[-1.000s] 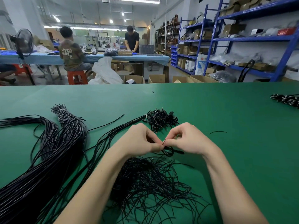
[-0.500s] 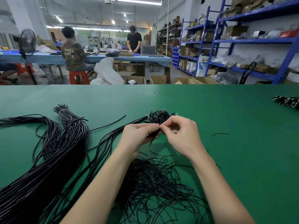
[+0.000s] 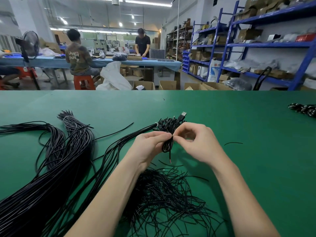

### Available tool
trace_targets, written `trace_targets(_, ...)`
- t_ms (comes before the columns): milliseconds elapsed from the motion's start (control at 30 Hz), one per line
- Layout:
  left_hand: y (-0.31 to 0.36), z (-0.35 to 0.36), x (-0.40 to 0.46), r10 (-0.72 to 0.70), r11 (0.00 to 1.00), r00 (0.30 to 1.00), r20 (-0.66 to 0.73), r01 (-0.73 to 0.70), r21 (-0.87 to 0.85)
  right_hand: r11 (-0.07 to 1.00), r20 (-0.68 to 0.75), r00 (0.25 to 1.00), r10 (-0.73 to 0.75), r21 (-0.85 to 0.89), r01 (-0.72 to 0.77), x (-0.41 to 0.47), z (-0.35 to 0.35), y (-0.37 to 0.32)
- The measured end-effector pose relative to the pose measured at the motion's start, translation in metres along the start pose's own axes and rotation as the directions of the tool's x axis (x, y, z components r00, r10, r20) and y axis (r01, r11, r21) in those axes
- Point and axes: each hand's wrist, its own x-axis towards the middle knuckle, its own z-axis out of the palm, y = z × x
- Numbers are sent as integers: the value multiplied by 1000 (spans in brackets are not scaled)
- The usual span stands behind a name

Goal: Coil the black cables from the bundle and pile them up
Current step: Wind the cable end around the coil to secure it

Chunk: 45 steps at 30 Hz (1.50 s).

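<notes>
My left hand point(image 3: 150, 142) grips a small coil of black cable point(image 3: 167, 144) above the green table point(image 3: 239, 168). A USB plug point(image 3: 182, 116) sticks up past the hands, and a bare red-tipped wire end hangs below the coil. My right hand point(image 3: 196, 142) pinches the coil at its top, thumb and forefinger together. Behind the hands lies a tied bundle of cable ends point(image 3: 168, 124). A large bundle of long black cables point(image 3: 56, 159) stretches along the left. A tangled heap of thin black ties point(image 3: 164, 195) lies between my forearms.
A short loose black tie point(image 3: 233, 143) lies to the right of my hands. A pile of coiled cables point(image 3: 303, 108) sits at the far right edge. Beyond the table are two people at a blue bench, cardboard boxes, a fan and blue shelving.
Both hands have lifted away from the heap of ties and moved farther from me. The coil now hangs upright between them, and the USB plug has come into sight.
</notes>
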Motion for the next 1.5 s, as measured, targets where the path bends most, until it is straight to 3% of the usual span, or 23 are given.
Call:
trace_targets(133, -4, 5, -1, 123, 991, 991, -59, -120, 63, 989, -70, 997, 23, -144, -33, 4, -2, -15)
trace_targets(433, -2, 5, -3, 149, 988, 988, 32, -150, 40, 989, -160, 986, 56, -124, -76, 2, 0, -16)
trace_targets(633, -3, 8, -6, 234, 958, 972, 27, -235, 164, 983, -184, 983, -18, -183, -16, 3, 5, -10)
trace_targets(700, 0, 7, -6, 201, 975, 978, 50, -204, 84, 984, -189, 975, -116, -152, 87, 2, 6, -9)
trace_targets(833, 6, -2, -4, -23, 986, 991, 132, 44, -161, 969, -115, 963, -246, -70, 239, -2, 4, -2)
trace_targets(1033, 11, -12, -6, -215, 971, 950, 225, 233, -59, 959, -65, 958, -279, 22, 281, -5, 1, 1)
trace_targets(1167, 10, -15, -4, -254, 936, 926, 279, 308, -171, 952, -73, 951, -301, 33, 304, -5, 2, -2)
trace_targets(1500, 9, -9, -1, -78, 990, 974, 215, 101, -99, 955, -140, 945, -296, -42, 293, -4, -1, -12)
